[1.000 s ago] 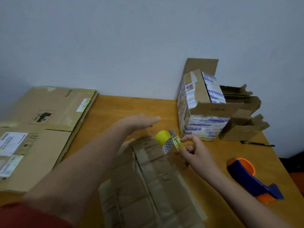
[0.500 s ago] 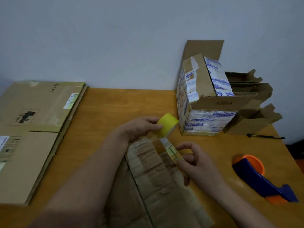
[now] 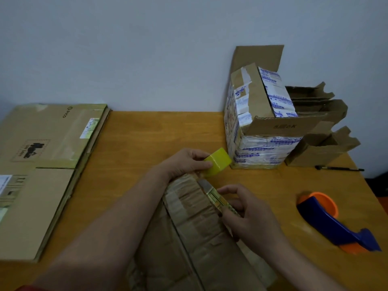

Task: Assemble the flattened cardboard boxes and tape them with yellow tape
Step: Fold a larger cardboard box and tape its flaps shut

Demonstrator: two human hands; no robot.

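My L hand [image 3: 184,163] grips the tape roll [image 3: 219,162], R hand [image 3: 249,217] pinches its loose end [image 3: 217,199] against the box [image 3: 189,225]; I should pull taut & straight.

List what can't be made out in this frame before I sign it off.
Head view only.
- Free end of the tape strip: covered by the right hand.
- Core of the yellow tape roll: hidden by fingers of the left hand.
- Near end of the cardboard box: cut off by the bottom edge.
- Labels on the flattened cardboard: too small, cut by the left edge.
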